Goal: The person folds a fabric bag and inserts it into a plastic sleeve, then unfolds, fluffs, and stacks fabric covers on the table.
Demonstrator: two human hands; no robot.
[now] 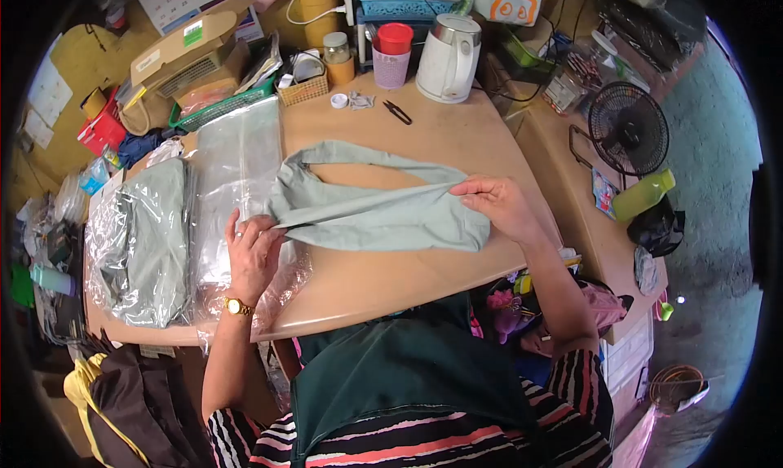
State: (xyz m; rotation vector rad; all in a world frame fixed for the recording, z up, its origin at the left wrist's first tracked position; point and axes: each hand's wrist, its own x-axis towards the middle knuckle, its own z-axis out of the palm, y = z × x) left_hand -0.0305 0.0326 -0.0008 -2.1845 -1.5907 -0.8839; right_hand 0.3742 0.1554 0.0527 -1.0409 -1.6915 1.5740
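A pale green cloth piece [391, 215] with a long opening lies across the middle of the table. My left hand [257, 244] pinches its left end, with a gold watch on the wrist. At the right end my right hand [487, 197] holds the cloth's upper edge between thumb and fingers. Clear plastic bags [236, 158] are stacked flat under and beside my left hand. Further left sits folded green cloth inside clear plastic [151, 240].
Small black snips [398, 112] lie beyond the cloth, near a white kettle [449, 59]. Baskets and a cardboard box [192, 52] stand at the back left. On the right are a black fan [628, 130] and a green bottle [644, 196].
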